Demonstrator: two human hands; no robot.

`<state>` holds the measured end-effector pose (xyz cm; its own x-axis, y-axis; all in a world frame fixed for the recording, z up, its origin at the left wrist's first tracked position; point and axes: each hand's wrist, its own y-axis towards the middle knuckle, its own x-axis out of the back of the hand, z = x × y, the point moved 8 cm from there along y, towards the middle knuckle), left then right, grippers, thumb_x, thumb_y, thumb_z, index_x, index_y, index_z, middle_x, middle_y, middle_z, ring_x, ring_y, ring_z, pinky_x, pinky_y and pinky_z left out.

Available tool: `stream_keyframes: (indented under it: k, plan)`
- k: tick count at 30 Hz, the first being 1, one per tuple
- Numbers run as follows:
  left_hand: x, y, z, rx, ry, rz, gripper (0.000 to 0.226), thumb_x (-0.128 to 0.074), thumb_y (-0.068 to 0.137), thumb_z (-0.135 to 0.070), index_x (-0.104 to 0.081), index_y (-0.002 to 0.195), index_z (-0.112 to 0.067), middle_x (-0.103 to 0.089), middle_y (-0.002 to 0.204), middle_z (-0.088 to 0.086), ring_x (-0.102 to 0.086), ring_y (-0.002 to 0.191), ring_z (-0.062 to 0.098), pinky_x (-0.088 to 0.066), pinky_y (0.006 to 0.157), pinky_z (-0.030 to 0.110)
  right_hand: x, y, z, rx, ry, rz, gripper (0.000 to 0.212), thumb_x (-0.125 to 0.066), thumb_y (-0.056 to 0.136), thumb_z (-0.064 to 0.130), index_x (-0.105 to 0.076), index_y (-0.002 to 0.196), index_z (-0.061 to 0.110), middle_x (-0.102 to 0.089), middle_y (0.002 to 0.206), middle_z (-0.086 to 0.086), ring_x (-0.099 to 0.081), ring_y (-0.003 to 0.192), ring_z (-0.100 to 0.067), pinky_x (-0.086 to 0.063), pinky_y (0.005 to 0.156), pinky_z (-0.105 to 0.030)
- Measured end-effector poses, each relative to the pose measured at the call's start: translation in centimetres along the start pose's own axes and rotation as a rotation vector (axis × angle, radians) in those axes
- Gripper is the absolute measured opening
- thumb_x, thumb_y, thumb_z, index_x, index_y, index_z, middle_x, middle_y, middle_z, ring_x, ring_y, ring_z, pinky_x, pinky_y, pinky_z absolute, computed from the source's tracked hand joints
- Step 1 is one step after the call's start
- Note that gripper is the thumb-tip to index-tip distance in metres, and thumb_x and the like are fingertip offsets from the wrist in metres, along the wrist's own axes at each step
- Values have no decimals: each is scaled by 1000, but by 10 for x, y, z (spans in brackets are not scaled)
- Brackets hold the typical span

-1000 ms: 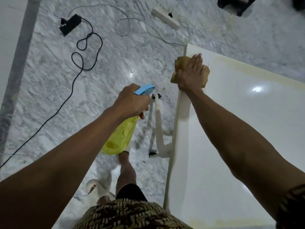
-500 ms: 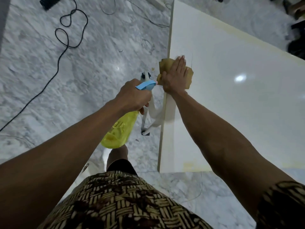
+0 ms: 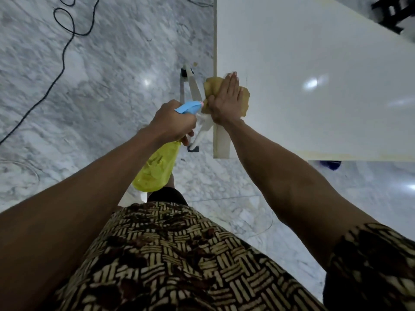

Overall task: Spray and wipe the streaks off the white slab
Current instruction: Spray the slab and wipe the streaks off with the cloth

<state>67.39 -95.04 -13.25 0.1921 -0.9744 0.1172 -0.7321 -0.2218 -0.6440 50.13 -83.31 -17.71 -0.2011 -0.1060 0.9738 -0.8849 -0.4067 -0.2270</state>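
A person wipes a white slab while holding a spray bottle.

A black cable (image 3: 65, 44) trails over the marble floor (image 3: 101, 86). The left hand (image 3: 174, 122) grips a yellow spray bottle (image 3: 155, 170) just off the white slab's (image 3: 314, 63) left edge. The right hand (image 3: 224, 98), fingers straight, presses a tan cloth (image 3: 244, 97) flat on that edge, near the slab's near-left corner.

No legible text, label, brand, number or sign found in the view. The spray bottle (image 3: 157, 169) at centre frame shows no readable marking; its surface is blurred. The white slab (image 3: 314, 63) at upper right bears none.
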Motion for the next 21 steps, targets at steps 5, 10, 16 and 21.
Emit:
stream_keyframes:
  k: [5, 10, 16, 21]
  plan:
    - [-17, -31, 19, -16, 27, 15, 24, -59, 89, -12, -68, 105, 2, -78, 86, 20, -73, 54, 24, -53, 47, 25, -16, -58, -7, 9, -41, -22, 75, -32, 101, 36, 0, 155, -4, 0, 165, -21, 0, 153, -33, -4, 124, -49]
    - [-22, -50, 30, 9, 14, 31, 27, -59, 88, -14, -66, 110, 1, -76, 83, 18, -79, 69, 32, -64, 55, 39, -27, -103, -9, -11, -50, 18, 77, -38, 99, 32, 1, 155, -3, 2, 165, -19, 2, 153, -32, -3, 125, -48]
    - [-18, -74, 15, 0, 53, 33, 36, -58, 88, -14, -69, 121, -5, -78, 86, 16, -74, 56, 26, -60, 52, 31, -32, -153, -7, 64, -90, 87, 82, -41, 95, 31, 4, 155, -4, 8, 164, -21, 6, 153, -33, 1, 123, -47]
    - [-15, -83, -6, -19, 101, 29, 25, -62, 86, -11, -74, 105, -1, -80, 83, 15, -76, 60, 33, -61, 57, 35, -39, -180, -9, 176, -9, 129, 75, -38, 102, 26, 5, 153, -6, 7, 164, -23, 7, 152, -35, 2, 125, -49]
